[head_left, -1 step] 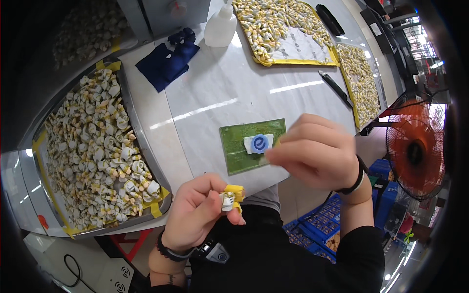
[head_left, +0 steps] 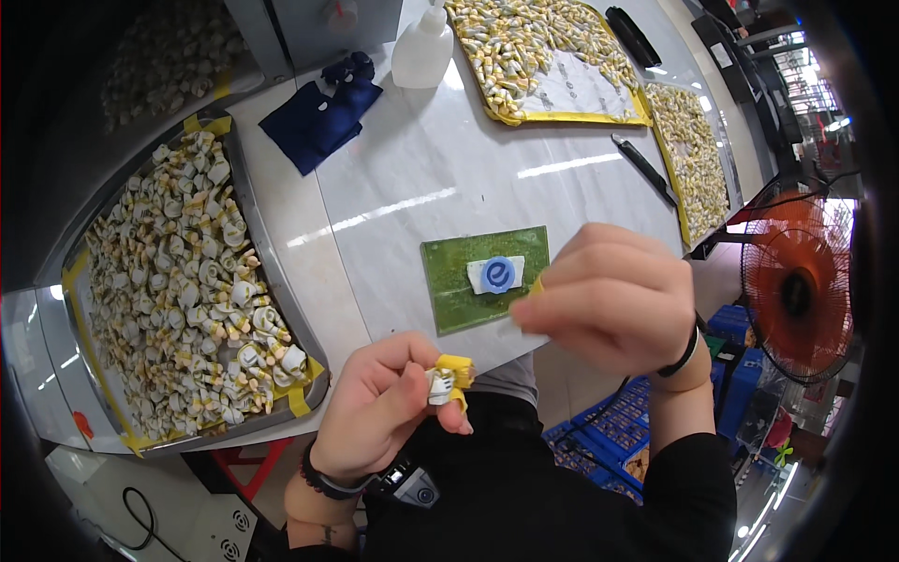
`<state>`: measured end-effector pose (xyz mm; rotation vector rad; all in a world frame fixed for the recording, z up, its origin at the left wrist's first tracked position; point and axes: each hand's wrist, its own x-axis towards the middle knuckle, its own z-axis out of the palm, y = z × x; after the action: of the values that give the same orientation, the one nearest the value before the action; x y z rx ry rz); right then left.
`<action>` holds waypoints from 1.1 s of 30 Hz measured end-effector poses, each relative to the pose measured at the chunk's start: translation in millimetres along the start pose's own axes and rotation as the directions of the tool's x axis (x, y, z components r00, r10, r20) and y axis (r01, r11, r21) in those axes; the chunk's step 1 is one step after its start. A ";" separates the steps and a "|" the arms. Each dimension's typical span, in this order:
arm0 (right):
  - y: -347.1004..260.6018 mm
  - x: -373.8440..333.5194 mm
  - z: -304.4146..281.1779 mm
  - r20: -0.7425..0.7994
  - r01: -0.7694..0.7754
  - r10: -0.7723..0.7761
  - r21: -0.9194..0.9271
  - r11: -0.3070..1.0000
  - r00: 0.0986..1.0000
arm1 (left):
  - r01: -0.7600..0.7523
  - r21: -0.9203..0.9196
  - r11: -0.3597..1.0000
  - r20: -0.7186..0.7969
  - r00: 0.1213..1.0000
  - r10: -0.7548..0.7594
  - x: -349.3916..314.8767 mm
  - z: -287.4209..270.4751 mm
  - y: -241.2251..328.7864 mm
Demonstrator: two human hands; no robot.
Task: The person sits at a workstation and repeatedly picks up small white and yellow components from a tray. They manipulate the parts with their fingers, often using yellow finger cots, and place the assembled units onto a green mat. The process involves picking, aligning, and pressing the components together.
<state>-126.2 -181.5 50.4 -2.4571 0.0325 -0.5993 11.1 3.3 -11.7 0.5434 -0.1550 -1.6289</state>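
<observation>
Between the thumb and fingers of my left hand [head_left: 379,398] is a small white and yellow moulded piece [head_left: 438,386], held in front of my body at the table's near edge. My right hand [head_left: 618,295] hovers beside the right edge of a green board [head_left: 454,307], its fingers pinched together. A tiny yellow bit [head_left: 537,285] shows at those fingertips; its kind is too small to make out. On the board, a round blue cap-like disc [head_left: 500,274] rests on a white patch [head_left: 476,278].
A large tray [head_left: 255,220] of white and yellow pieces lies left; two yellow-edged trays [head_left: 562,119] [head_left: 667,178] stand at the back right. Nearby are a white bottle [head_left: 421,58], a dark blue cloth [head_left: 314,126], a black cutter [head_left: 644,170], blue crates [head_left: 609,426] and an orange fan [head_left: 796,290].
My right hand has shifted slightly to the right, away from the blue disc. My left hand and its piece have barely moved.
</observation>
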 end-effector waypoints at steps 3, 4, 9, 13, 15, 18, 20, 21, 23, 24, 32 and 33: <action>-8.2 6.4 6.6 -0.062 0.072 -0.065 0.105 0.992 0.996 | 0.083 -0.055 0.995 0.055 0.995 -0.080 3.9 4.0 2.0; -10.2 7.1 10.3 -0.087 0.091 -0.080 0.124 0.988 0.993 | 0.111 -0.067 0.992 0.061 0.992 -0.107 4.5 5.5 2.5; -4.7 8.1 16.0 -0.028 0.234 -0.233 0.162 0.959 0.972 | 0.190 -0.113 0.975 0.075 0.980 -0.182 5.0 10.5 3.3; -5.3 9.9 15.0 -0.023 0.253 -0.253 0.205 0.946 0.967 | 0.186 -0.113 0.976 0.135 0.976 -0.170 5.4 10.5 2.5; -6.0 9.3 13.5 -0.027 0.262 -0.263 0.207 0.942 0.965 | 0.174 -0.094 0.980 0.135 0.978 -0.160 5.6 11.7 3.3; -5.9 6.1 14.2 -0.065 0.299 -0.292 0.172 0.939 0.954 | 0.120 0.017 0.993 0.073 0.990 -0.121 5.0 16.1 7.2; -8.8 4.3 13.2 -0.087 0.269 -0.258 0.181 0.946 0.962 | 0.040 0.196 0.980 -0.027 0.999 -0.035 0.7 26.7 13.7; -14.1 3.8 10.5 -0.092 0.227 -0.212 0.206 0.952 0.973 | -0.065 0.218 0.974 -0.038 0.996 0.075 -0.9 28.5 10.1; -22.0 1.4 6.6 -0.096 0.164 -0.145 0.234 0.958 0.985 | -0.219 0.372 0.902 -0.023 0.969 0.245 -1.3 32.7 5.7; -24.8 -0.3 5.3 -0.097 0.143 -0.123 0.238 0.961 0.988 | -0.289 0.445 0.847 -0.005 0.946 0.325 -1.8 33.8 4.4; -31.1 -9.2 11.9 -0.192 0.246 -0.228 0.075 0.966 0.955 | -0.352 0.606 0.713 0.074 0.918 0.390 -1.7 28.6 1.0; -31.1 -11.1 11.4 -0.197 0.251 -0.236 0.058 0.966 0.952 | -0.341 0.604 0.720 0.078 0.925 0.373 0.2 30.6 2.5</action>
<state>-134.8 -148.1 55.2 -2.3331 -0.2196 -0.9213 0.1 -3.8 16.0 0.9821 -0.7299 -1.1555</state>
